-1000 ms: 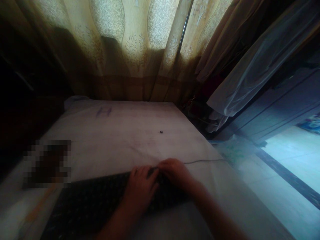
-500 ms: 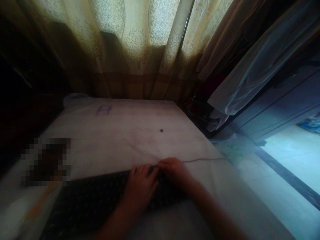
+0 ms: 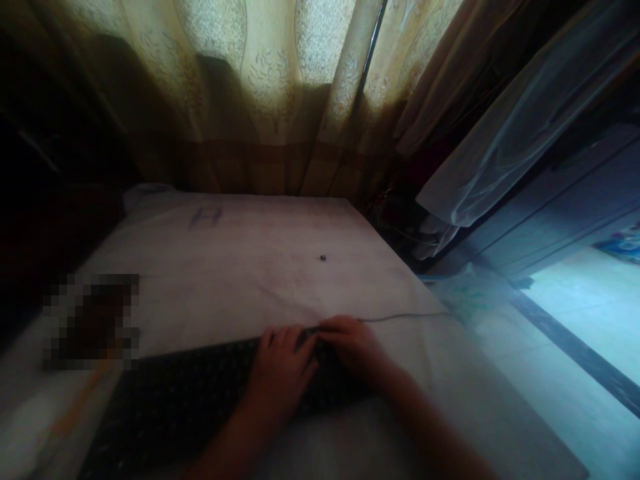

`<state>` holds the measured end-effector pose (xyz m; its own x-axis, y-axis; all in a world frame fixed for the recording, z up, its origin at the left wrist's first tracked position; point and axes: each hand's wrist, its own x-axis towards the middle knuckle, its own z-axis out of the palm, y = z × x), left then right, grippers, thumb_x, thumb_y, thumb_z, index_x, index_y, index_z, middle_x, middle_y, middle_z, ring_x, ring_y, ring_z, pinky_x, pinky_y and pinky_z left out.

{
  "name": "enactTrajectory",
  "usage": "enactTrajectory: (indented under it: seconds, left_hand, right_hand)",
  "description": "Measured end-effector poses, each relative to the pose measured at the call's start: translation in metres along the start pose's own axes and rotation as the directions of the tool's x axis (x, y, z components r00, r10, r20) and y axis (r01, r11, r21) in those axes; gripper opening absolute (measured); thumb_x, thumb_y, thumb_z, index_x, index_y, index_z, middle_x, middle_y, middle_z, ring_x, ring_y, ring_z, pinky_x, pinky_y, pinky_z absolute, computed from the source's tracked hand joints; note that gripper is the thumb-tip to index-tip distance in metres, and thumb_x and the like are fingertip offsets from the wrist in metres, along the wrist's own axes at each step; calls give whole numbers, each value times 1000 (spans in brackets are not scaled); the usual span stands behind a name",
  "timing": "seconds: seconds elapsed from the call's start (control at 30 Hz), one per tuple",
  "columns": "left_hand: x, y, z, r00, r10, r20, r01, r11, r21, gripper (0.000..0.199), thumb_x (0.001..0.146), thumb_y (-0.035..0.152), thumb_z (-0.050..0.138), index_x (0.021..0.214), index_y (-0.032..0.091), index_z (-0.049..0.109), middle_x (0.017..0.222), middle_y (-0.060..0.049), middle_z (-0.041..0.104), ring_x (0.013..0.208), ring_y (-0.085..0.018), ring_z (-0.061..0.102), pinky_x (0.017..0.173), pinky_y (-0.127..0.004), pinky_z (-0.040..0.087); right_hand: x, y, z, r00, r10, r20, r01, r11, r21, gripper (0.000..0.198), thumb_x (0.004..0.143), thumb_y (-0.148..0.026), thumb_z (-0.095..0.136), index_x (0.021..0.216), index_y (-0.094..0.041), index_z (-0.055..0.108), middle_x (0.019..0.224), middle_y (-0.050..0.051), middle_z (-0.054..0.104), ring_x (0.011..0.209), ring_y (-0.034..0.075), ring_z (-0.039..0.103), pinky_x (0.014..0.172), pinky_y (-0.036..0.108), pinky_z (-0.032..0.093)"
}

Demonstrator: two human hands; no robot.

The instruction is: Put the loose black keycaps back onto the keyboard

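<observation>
A black keyboard (image 3: 200, 387) lies at a slant across the near part of the cloth-covered table. My left hand (image 3: 283, 367) rests over its right-hand portion, fingers laid forward to the far edge and thumb apart. Close beside it, my right hand (image 3: 347, 340) is at the keyboard's far right corner, its fingers together and bent inward toward the left thumb. Whatever those fingertips hold, if anything, is hidden in dark blur. Beyond the hands, a small dark piece (image 3: 323, 257) sits on the cloth.
A thin cable (image 3: 405, 316) runs right from near my right hand. At left lie a pixelated dark object (image 3: 95, 323) and an orange strip (image 3: 83, 397). Curtains (image 3: 270, 87) hang behind the white-clothed table (image 3: 260, 247); a clear plastic bag (image 3: 467, 293) is beyond its right edge.
The view has shifted very slightly. Both hands stay at the keyboard in almost the same pose, with the right fingers only slightly moved.
</observation>
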<state>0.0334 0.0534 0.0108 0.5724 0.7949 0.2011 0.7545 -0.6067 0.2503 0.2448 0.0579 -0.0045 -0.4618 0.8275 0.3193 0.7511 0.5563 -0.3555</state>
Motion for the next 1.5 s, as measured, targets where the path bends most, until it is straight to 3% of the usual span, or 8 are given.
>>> enactTrajectory:
  seconds: [0.33, 0.6, 0.77, 1.0, 1.1, 1.27, 1.5]
  left_hand:
    - [-1, -1, 1, 1000, -19, 13, 19, 999, -28, 38, 87, 25, 66, 125, 27, 62, 127, -7, 61, 114, -29, 55, 102, -53, 39]
    - [-2, -5, 9, 1000, -14, 5, 14, 1000, 8, 45, 84, 20, 67, 128, 28, 60, 127, -8, 62, 114, -30, 57, 99, -54, 43]
    - [-2, -6, 9, 1000, 1, 9, -1, 1000, 14, 49, 82, 18, 67, 129, 28, 59, 130, -8, 61, 114, -31, 57, 98, -54, 45]
    - [-2, -6, 6, 999, 14, 31, -15, 1000, 18, 49, 82, 17, 65, 130, 27, 59, 128, -9, 63, 113, -31, 60, 96, -55, 47]
    - [-1, -6, 6, 999, 17, 42, -18, 999, 32, 50, 81, 15, 66, 129, 26, 59, 128, -10, 63, 113, -32, 60, 95, -56, 48]
    - [1, -5, 6, 999, 27, 44, -29, 998, 48, 50, 81, 15, 66, 130, 25, 59, 128, -11, 63, 113, -32, 61, 95, -57, 49]
    - [-1, -5, 5, 999, 25, 33, -27, 999, 47, 50, 81, 15, 67, 129, 26, 59, 127, -10, 64, 112, -31, 61, 95, -56, 49]
  right_hand:
    - [2, 0, 2, 997, 79, -2, -79, 996, 49, 41, 77, -5, 50, 105, -22, 76, 107, 8, 73, 99, 21, 65, 91, 35, 51]
    - [19, 12, -1, 988, 142, 56, -149, 979, 139, 37, 71, -2, 51, 88, -22, 78, 94, 4, 76, 89, 18, 69, 86, 31, 53]
    - [49, 41, -10, 933, 339, 118, -349, 934, 77, 38, 71, -2, 52, 91, -23, 78, 94, 3, 77, 90, 19, 70, 87, 31, 52]
    - [98, 100, -6, 839, 540, 70, -542, 840, 10, 23, 86, -13, 56, 97, -21, 75, 106, 6, 74, 102, 22, 67, 94, 35, 50]
    - [114, 116, -3, 790, 608, 72, -610, 792, -2, 21, 94, -26, 58, 113, -19, 66, 117, 8, 66, 104, 22, 63, 91, 40, 52]
    - [132, 126, 5, 737, 673, 68, -674, 739, -9, 33, 95, -35, 59, 124, -18, 57, 124, 9, 59, 103, 22, 62, 86, 43, 54]
    - [144, 126, 9, 723, 688, 67, -687, 726, -42, 32, 95, -35, 58, 123, -19, 58, 125, 9, 59, 103, 22, 62, 87, 43, 54]
